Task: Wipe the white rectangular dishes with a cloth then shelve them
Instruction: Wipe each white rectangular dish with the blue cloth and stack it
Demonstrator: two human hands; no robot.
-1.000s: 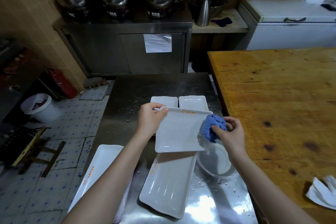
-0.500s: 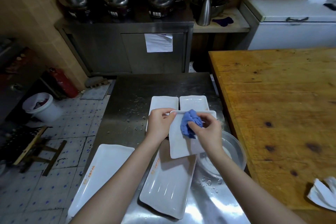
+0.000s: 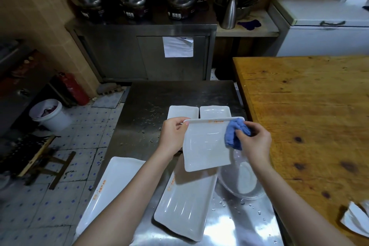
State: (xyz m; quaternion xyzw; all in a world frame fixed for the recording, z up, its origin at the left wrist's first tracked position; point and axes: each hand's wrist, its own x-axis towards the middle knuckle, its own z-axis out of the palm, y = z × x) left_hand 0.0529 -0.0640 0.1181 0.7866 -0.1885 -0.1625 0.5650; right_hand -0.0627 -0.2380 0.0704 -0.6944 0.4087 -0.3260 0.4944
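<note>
My left hand [image 3: 174, 136] grips the left far corner of a white rectangular dish [image 3: 205, 146], held tilted above the steel table [image 3: 179, 94]. A bunched blue cloth [image 3: 234, 134] is pinched in my right hand [image 3: 255, 142] and pressed on the dish's right far corner. Below lies a long white dish [image 3: 183, 205], and a stack of long white dishes [image 3: 111, 191] sits at the table's left edge. Two smaller white dishes [image 3: 182, 112] [image 3: 214, 112] lie side by side beyond my hands.
A clear glass bowl [image 3: 242, 181] stands under my right wrist among water drops. A wooden table [image 3: 309, 116] fills the right side, with crumpled white paper [image 3: 355, 219] on it. A steel cabinet [image 3: 143, 54] with pots stands behind. A white bucket [image 3: 50, 115] sits on the tiled floor.
The cloth in my right hand has swept from the dish's right edge to its middle top and back to the right far corner. The dish has shifted and tilted in my left hand.
</note>
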